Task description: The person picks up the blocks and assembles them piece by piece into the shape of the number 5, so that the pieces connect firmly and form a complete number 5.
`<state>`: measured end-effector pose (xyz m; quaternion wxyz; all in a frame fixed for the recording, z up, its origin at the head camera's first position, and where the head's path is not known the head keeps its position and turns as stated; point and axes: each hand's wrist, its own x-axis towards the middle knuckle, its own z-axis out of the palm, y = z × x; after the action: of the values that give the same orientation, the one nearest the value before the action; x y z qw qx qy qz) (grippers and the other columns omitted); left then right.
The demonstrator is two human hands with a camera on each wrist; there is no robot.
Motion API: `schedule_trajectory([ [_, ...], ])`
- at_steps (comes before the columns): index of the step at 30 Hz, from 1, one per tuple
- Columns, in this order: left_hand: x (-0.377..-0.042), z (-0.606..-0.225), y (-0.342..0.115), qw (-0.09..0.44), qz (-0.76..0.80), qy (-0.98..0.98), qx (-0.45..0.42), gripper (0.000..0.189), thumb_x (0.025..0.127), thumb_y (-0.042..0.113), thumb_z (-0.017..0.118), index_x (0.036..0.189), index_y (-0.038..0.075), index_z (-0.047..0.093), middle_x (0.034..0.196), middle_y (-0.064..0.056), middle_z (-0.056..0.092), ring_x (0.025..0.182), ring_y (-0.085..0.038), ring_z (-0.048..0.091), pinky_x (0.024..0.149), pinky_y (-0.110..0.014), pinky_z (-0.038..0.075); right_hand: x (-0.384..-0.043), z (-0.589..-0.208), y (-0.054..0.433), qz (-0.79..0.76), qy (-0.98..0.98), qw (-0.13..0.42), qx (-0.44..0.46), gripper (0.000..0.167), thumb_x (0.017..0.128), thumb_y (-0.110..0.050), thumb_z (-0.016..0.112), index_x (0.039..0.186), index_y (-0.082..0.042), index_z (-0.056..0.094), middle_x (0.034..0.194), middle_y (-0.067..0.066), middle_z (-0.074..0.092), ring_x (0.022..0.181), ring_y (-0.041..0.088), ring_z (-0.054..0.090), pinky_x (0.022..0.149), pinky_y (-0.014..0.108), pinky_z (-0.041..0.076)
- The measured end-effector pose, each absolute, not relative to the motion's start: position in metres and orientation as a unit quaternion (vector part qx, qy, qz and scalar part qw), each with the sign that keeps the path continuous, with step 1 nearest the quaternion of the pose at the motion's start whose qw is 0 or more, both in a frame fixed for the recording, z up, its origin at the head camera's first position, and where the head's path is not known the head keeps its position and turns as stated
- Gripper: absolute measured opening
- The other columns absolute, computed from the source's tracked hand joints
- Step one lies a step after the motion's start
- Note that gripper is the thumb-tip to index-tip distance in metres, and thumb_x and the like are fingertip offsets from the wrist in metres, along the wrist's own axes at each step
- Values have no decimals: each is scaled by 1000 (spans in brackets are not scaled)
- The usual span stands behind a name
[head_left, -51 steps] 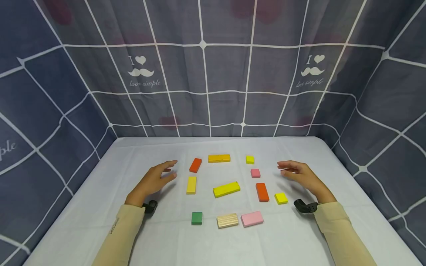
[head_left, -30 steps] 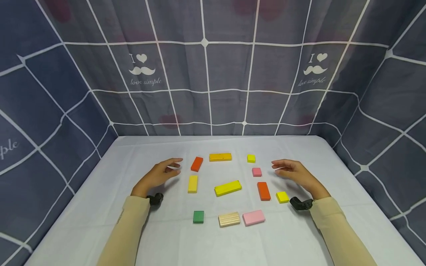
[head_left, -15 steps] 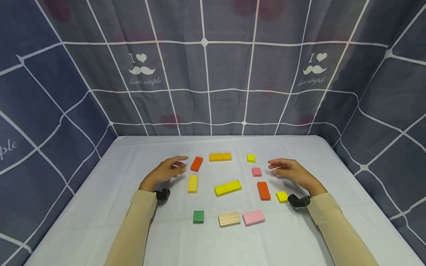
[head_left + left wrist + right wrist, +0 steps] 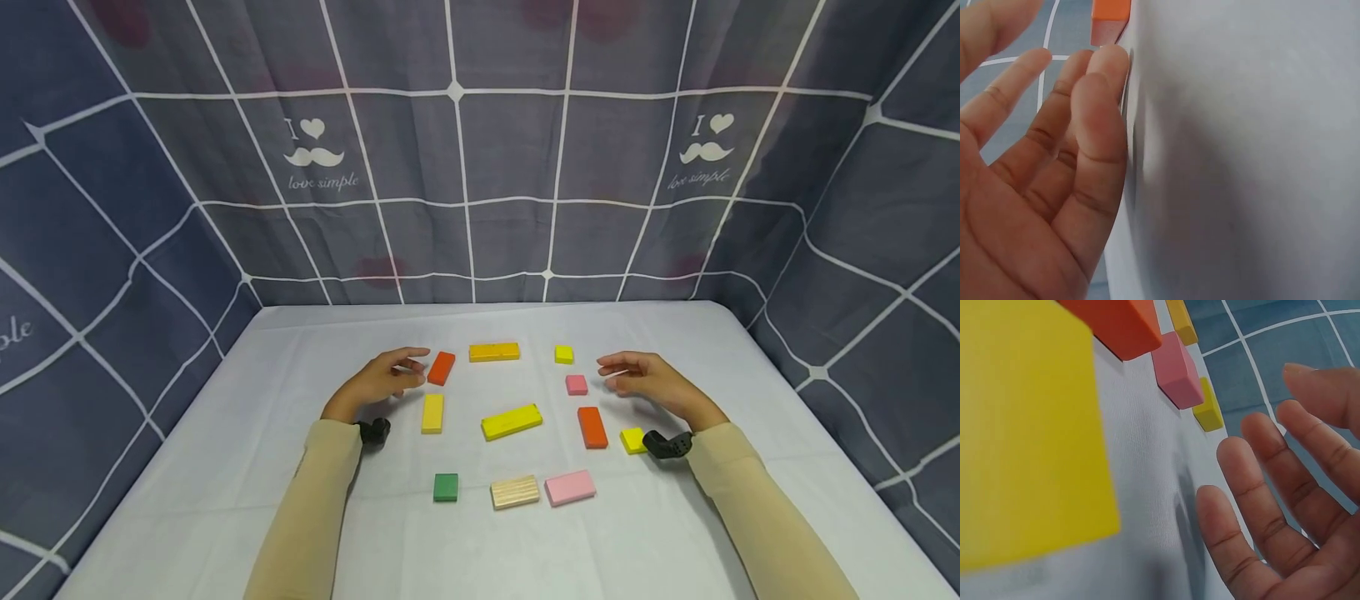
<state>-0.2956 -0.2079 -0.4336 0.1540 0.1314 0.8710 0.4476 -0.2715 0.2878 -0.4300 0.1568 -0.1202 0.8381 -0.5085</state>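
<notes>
My left hand (image 4: 383,377) hovers at the left of the blocks, fingers loosely bent and holding nothing. Its fingertips are right beside an orange-red block (image 4: 441,368), which also shows past the fingers in the left wrist view. Just below lies a pale yellow block (image 4: 432,414). On the other side my right hand (image 4: 651,382) is held over the cloth with relaxed, empty fingers. Nearest to it are a small pink block (image 4: 576,385) and a small yellow block (image 4: 563,354). Another yellow block (image 4: 1029,444) fills the left of the right wrist view, close to the wrist camera.
A white cloth (image 4: 405,550) covers the table. Around the middle lie an amber bar (image 4: 494,352), a yellow bar (image 4: 512,422) and a red block (image 4: 592,427). Nearer are a green block (image 4: 446,487), a ridged gold block (image 4: 514,492) and a pink block (image 4: 570,488). Checked curtains (image 4: 510,150) enclose the table.
My left hand has moved right and slightly forward, up to the orange-red block. The right hand has come a little inward to the left. The blocks lie as before.
</notes>
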Motion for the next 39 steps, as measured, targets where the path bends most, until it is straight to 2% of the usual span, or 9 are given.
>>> schedule_trajectory([
  [5, -299, -435, -205, 157, 442, 873, 134, 60, 105, 17, 72, 159, 5, 51, 148, -25, 59, 123, -39, 62, 89, -37, 56, -273, -429, 284, -513, 836, 158, -118, 54, 105, -14, 72, 153, 5, 54, 146, 27, 62, 126, 33, 63, 96, 31, 59],
  [12, -304, -436, -200, 167, 437, 876, 119, 63, 102, 17, 75, 160, 8, 51, 147, -23, 59, 124, -38, 60, 94, -39, 56, -278, -431, 283, -537, 819, 165, -118, 55, 104, -11, 72, 152, 9, 52, 144, 30, 62, 123, 26, 65, 96, 28, 59],
  [17, -308, -434, -197, 176, 426, 879, 125, 66, 102, 18, 76, 161, 9, 49, 149, -23, 58, 127, -39, 59, 97, -42, 55, -281, -432, 281, -532, 823, 162, -116, 55, 103, -11, 73, 152, 8, 54, 143, 28, 63, 120, 23, 67, 94, 26, 58],
  [22, -311, -430, -195, 180, 411, 885, 125, 69, 100, 17, 79, 161, 9, 49, 150, -23, 58, 127, -38, 58, 95, -41, 55, -282, -430, 277, -531, 823, 159, -124, 56, 102, -9, 74, 151, 9, 54, 142, 29, 63, 115, 19, 68, 94, 25, 58],
  [27, -316, -430, -194, 187, 398, 890, 118, 72, 97, 14, 82, 161, 11, 50, 151, -21, 58, 124, -36, 57, 94, -39, 56, -283, -428, 273, -521, 830, 159, -122, 53, 104, -9, 72, 151, 8, 54, 142, 28, 64, 115, 21, 67, 94, 27, 58],
  [39, -328, -432, -195, 204, 367, 897, 137, 78, 95, 17, 85, 163, 10, 47, 149, -23, 58, 131, -37, 56, 108, -49, 52, -287, -425, 263, -515, 835, 150, -125, 51, 103, -10, 72, 149, 8, 57, 141, 28, 64, 117, 24, 66, 93, 27, 58],
])
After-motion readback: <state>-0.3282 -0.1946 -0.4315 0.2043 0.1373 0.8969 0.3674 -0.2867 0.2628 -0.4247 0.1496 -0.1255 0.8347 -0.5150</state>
